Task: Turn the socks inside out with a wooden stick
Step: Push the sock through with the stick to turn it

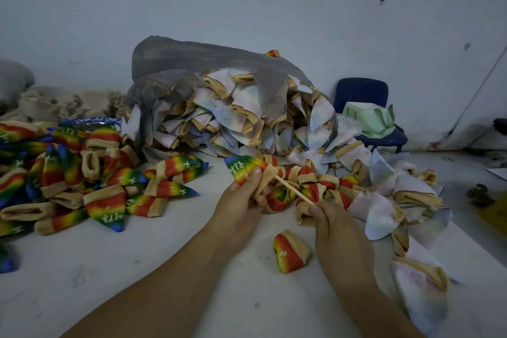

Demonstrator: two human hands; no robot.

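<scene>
Head view: near the centre of the picture the left hand [241, 197] grips the rainbow sock [247, 169], thumb pressed on the printed side and fingers curled behind the beige cuff. The toe points toward 10 o'clock. The wooden stick [293, 189] runs from the cuff down toward 4 o'clock, where the right hand [340, 233] pinches its end between thumb and curled fingers.

The bright print already faces outward, so this sock looks close to finished. To finish well, hold the stick in line with the sock, press its tip into the toe corner until the point fills out, then draw it straight back while the left fingers clamp the cuff.

Pale unturned socks [236, 115] spill from a plastic bag [170, 57] at 12 o'clock, and turned socks [68, 173] lie at 9 o'clock on the table [137, 269]
</scene>
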